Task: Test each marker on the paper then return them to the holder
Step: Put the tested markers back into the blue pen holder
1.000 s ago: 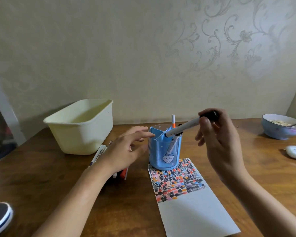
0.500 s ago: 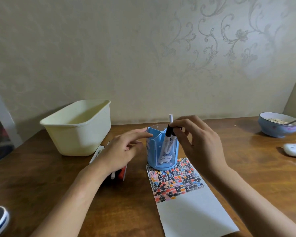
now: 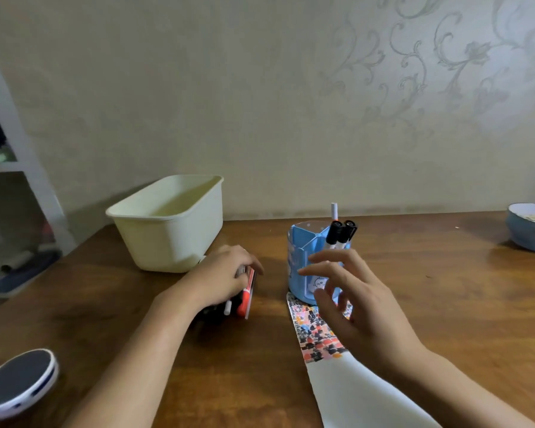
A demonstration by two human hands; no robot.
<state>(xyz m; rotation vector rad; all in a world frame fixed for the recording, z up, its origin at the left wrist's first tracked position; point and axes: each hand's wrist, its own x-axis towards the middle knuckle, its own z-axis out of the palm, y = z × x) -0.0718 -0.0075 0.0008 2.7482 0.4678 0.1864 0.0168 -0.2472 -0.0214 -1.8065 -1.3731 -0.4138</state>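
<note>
A blue marker holder [image 3: 300, 261] stands on the wooden table at the top end of a white paper [image 3: 352, 393] covered with coloured test marks. Two black-capped markers [image 3: 340, 233] and a white-and-orange marker [image 3: 334, 211] stick out of the holder. My right hand [image 3: 352, 310] hovers just in front of the holder, fingers spread and holding nothing. My left hand [image 3: 220, 273] lies left of the holder on a pile of loose markers [image 3: 244, 301], its fingers curled down around one of them. Most of the pile is hidden under the hand.
A cream plastic tub [image 3: 167, 236] stands behind the left hand. A blue bowl [image 3: 528, 230] with food sits at the far right edge. A round black-and-white device [image 3: 16, 381] lies at the near left corner. A white shelf [image 3: 13, 168] stands beyond the table's left side.
My right hand put the black-capped marker into the holder, let go and drew back empty. My left hand left the holder's side and moved down onto the marker pile.
</note>
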